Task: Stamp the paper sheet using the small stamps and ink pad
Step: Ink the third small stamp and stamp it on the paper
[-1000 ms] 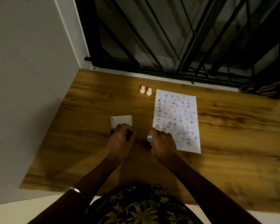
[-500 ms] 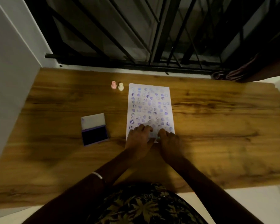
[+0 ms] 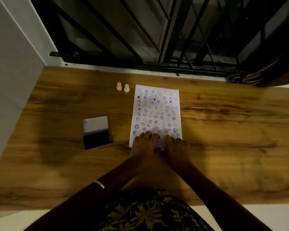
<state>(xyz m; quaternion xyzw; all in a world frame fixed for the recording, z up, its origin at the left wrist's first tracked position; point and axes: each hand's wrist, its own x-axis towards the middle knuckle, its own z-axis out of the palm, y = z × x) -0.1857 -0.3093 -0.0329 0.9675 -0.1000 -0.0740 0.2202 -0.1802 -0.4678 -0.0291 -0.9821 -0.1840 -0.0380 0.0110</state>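
While both hands rest at the near edge of the paper sheet (image 3: pixel 156 112), no stamp can be made out in either of them. The left hand (image 3: pixel 143 143) lies with fingers spread flat on the near left corner; the right hand (image 3: pixel 178 146) is curled over the near right part, and whether it pinches a stamp beneath the fingers cannot be told. The sheet lies flat on the worktop (image 3: pixel 232 130), already covered almost throughout with purple faces and hearts. An ink pad (image 3: pixel 96 132) sits open just left of the sheet, lid folded back. A pink stamp (image 3: pixel 119 86) and a cream stamp (image 3: pixel 126 88) stand upright, side by side, near the far left corner of the sheet. Judged from this layout, the step in hand is a print in the last bare strip near the edge. Recommended practice: keep the left hand pinning the corner so that the sheet cannot slide; bring the stamp straight down, press evenly, lift vertically without twisting. Fingers should stay off fresh prints, which would likely smear.
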